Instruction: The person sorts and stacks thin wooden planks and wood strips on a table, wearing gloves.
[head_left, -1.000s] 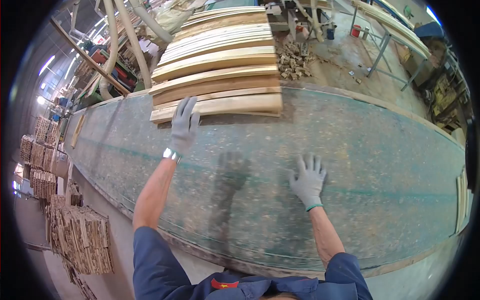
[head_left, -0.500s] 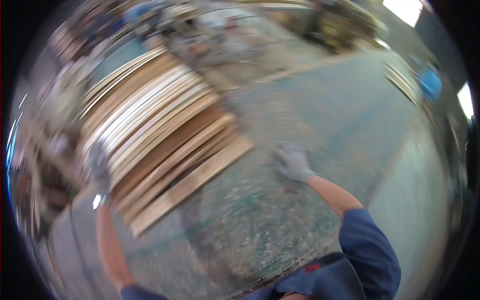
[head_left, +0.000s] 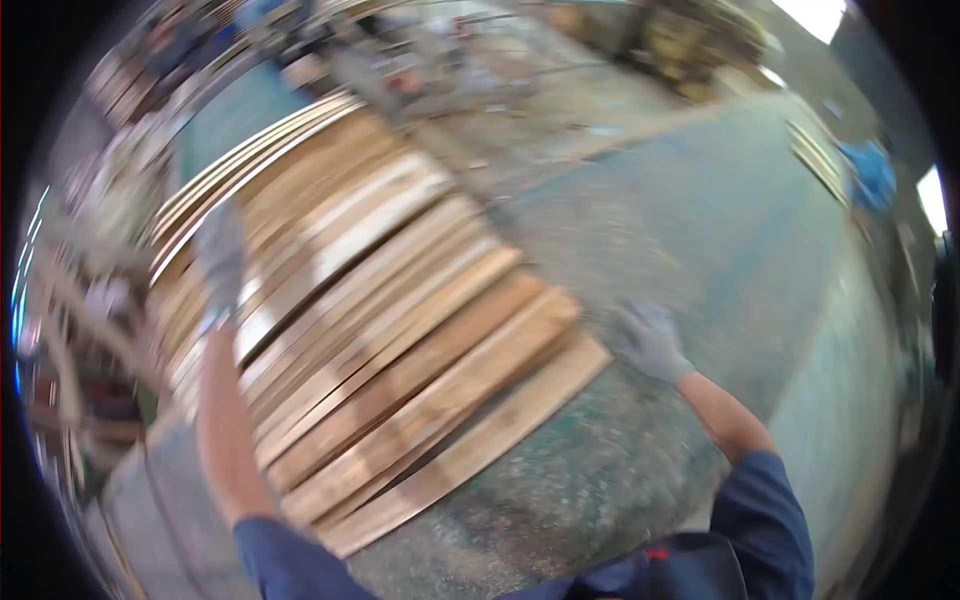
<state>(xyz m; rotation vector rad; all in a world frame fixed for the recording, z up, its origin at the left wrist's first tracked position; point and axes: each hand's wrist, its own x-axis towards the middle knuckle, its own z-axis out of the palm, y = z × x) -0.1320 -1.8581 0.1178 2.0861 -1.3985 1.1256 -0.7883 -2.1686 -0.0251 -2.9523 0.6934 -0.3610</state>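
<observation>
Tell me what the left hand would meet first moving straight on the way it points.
Probably the thin pale boards at the far edge of the board stack, just ahead of the left hand; blur leaves its height above them unclear.

head camera | head-worn | faces forward, down | boards [head_left: 385, 320] near below

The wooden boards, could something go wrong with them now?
Maybe! There's a dark gap behind the nearest board, so a finger could get pinched there if the boards slide together. The right hand is close to the board ends, so a sliding board might bump it, though the glove could soften that.
</observation>
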